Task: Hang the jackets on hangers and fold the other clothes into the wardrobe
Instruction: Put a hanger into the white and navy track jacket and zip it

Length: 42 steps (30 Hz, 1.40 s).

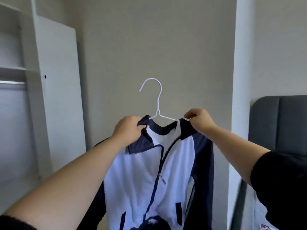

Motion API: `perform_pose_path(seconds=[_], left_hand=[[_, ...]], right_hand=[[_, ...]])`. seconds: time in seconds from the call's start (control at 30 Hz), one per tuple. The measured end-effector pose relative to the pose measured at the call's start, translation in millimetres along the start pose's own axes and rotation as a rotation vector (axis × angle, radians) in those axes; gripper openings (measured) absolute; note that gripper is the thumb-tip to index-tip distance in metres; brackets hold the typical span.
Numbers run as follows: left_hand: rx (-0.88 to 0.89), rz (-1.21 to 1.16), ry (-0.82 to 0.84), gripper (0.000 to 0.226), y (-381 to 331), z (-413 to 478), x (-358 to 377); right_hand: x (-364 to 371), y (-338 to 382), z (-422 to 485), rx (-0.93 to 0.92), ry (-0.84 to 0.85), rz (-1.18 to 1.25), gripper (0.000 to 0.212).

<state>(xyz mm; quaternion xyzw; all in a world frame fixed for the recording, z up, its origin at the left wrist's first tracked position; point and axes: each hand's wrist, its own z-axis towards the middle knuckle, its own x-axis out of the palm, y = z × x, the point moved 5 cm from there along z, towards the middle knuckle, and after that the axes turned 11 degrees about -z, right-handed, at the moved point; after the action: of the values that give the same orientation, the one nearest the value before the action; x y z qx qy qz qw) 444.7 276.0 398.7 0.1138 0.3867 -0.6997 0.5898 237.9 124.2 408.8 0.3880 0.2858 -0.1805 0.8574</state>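
The white hanger (pixel 157 103) carries my blue and white jacket (pixel 142 176). My left hand (pixel 128 130) and right hand (pixel 198 119) hold both up, fingers (pixel 188 116) pinching the collar. On my left, the wardrobe (pixel 56 90) shelf (pixel 12 68) has a rail (pixel 12 82) under it.

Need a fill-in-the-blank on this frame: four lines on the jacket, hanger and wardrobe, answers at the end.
1. The navy and white jacket sits on a wire hanger whose colour is ____.
2. The left hand and right hand grip the jacket at the collar, and the hanger's hook points ____.
3. The wardrobe rail is on the person's ____.
4. At the top, the jacket's zip is ____.

Answers: white; up; left; open.
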Motion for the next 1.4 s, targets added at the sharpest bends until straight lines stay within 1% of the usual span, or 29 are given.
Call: perform_pose_path(seconds=[0.03,0.07,0.13,0.2,0.27,0.33,0.37,0.43,0.47,0.53,0.57,0.6,0.67,0.7,0.8,0.87,0.93,0.97,1.0,1.03,1.1,1.13,1.17,1.2,1.23,1.27,1.33,1.37,1.4], left_hand=[[-0.006,0.006,-0.027,0.018,8.4,-9.6,2.4],[-0.017,0.018,-0.047,0.019,16.4,-17.3,4.7],[-0.046,0.043,-0.082,0.019,32.2,-27.5,6.7],[-0.079,0.036,-0.112,0.015,46.2,-33.9,7.1],[-0.11,0.008,-0.15,0.014,56.8,-39.0,8.7],[-0.162,-0.067,-0.184,0.012,64.5,-40.7,11.4],[-0.196,-0.117,-0.174,0.011,67.4,-40.5,14.0],[-0.27,-0.296,-0.068,0.006,71.8,-38.9,20.7],[-0.303,-0.419,0.018,0.021,71.4,-38.8,23.3],[-0.345,-0.658,0.203,0.063,68.4,-40.7,24.7],[-0.361,-0.737,0.273,0.072,66.6,-41.2,24.5],[-0.368,-0.798,0.317,0.068,64.5,-41.3,23.1],[-0.407,-0.837,0.352,0.037,62.8,-39.4,22.7],[-0.437,-0.802,0.356,0.03,61.5,-39.0,23.3],[-0.564,-0.626,0.36,0.022,62.7,-42.3,30.8],[-0.569,-0.499,0.353,0.018,66.7,-43.6,32.6],[-0.512,-0.439,0.304,0.019,71.9,-44.0,27.4],[-0.489,-0.482,0.302,0.019,73.5,-45.7,26.3],[-0.471,-0.541,0.332,0.021,72.2,-48.6,26.8],[-0.435,-0.541,0.368,0.02,69.7,-50.9,27.6],[-0.323,-0.29,0.392,0.021,68.6,-49.5,30.6],[-0.277,-0.167,0.343,0.03,70.1,-46.4,33.3],[-0.251,-0.113,0.276,0.037,71.0,-44.0,35.5],[-0.241,-0.114,0.206,0.04,71.3,-42.7,36.8],[-0.233,-0.132,0.139,0.04,71.0,-41.4,37.8],[-0.23,-0.142,0.081,0.036,68.7,-41.3,38.1],[-0.208,-0.135,-0.003,0.028,65.6,-41.7,40.8],[-0.193,-0.118,-0.032,0.026,63.6,-43.0,42.2],[-0.179,-0.099,-0.058,0.025,61.7,-44.6,43.0]], right_hand=[[6.7,-3.5,0.3,0.059,0.043,0.072,0.03],[14.6,-5.2,-1.3,0.096,0.118,0.083,0.026],[29.8,-4.2,-9.5,0.099,0.285,-0.01,0.027],[44.9,1.6,-21.2,0.022,0.375,-0.088,0.026],[60.0,9.1,-27.3,-0.09,0.386,-0.182,0.025],[69.3,14.4,-27.6,-0.151,0.282,-0.264,0.027],[71.3,15.2,-26.2,-0.146,0.209,-0.246,0.026],[71.6,12.1,-24.9,-0.113,0.07,-0.166,0.024],[70.5,9.5,-26.1,-0.104,0.013,-0.136,0.024],[68.0,4.3,-30.6,-0.113,-0.056,-0.098,0.021],[66.0,2.6,-33.5,-0.122,-0.078,-0.078,0.018],[63.9,1.4,-36.2,-0.132,-0.096,-0.059,0.016],[59.7,0.5,-40.7,-0.151,-0.13,-0.037,0.015],[57.8,1.3,-42.3,-0.16,-0.149,-0.038,0.016],[54.0,3.6,-46.6,-0.196,-0.213,-0.091,0.014],[51.4,3.0,-49.1,-0.203,-0.261,-0.153,0.009],[46.4,-3.2,-48.0,-0.169,-0.303,-0.175,0.01],[43.8,-7.8,-47.2,-0.144,-0.318,-0.169,0.011],[41.7,-12.8,-46.6,-0.12,-0.327,-0.152,0.011],[40.4,-17.3,-46.0,-0.099,-0.33,-0.128,0.012],[41.4,-23.6,-44.4,-0.078,-0.305,-0.09,0.012],[43.6,-25.5,-43.0,-0.073,-0.275,-0.079,0.012],[46.3,-28.1,-41.1,-0.063,-0.24,-0.068,0.011],[48.1,-31.7,-38.7,-0.051,-0.22,-0.059,0.01],[47.9,-35.1,-37.1,-0.033,-0.228,-0.055,0.009],[45.4,-40.2,-35.3,-0.002,-0.27,-0.061,0.008],[37.7,-54.5,-33.2,0.131,-0.358,-0.092,0.006],[36.5,-62.4,-31.6,0.221,-0.336,-0.112,0.016],[38.3,-70.2,-30.8,0.328,-0.254,-0.11,0.028]])
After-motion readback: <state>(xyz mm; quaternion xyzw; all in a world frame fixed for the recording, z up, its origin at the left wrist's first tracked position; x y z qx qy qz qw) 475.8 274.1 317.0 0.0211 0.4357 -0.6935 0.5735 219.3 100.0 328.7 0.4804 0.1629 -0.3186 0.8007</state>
